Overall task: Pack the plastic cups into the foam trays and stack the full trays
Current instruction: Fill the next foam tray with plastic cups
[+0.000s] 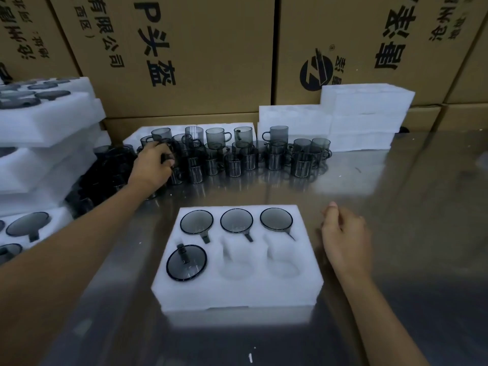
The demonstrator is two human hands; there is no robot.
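The foam tray [237,289] sits on the tabletop [396,207] near the person, with six pockets in two rows. Four cups are already seated: three along the far row and one in the near left pocket [186,262]. The near middle pocket [234,262] and the near right pocket [283,260] are bare.

The loose cups [237,154] stand in a crowded cluster on the far side of the tabletop, beyond the tray and spreading left toward a darker heap. The left hand [151,167] is stretched out to the left end of that cluster, its fingers [167,157] curled round a cup [174,175] there; the exact grip is hidden among the dark plastic. From that hand the two bare pockets lie nearer to the person and to the right, so the carry would run back and rightward across the tabletop.

The right hand [344,233] hangs just beside the tray's right edge, fingers loosely curled and holding nothing. It is much the nearer hand to the bare pockets, well placed to steady the tray or guide a cup in.

The cups stand upright, mouths up, and the seated ones lie mouth up with handles pointing into the slots between the rows, so a picked cup likely needs its handle turned to match.

Stacks of filled trays [39,128] stand at the left, bare foam blocks [364,117] at the far right.
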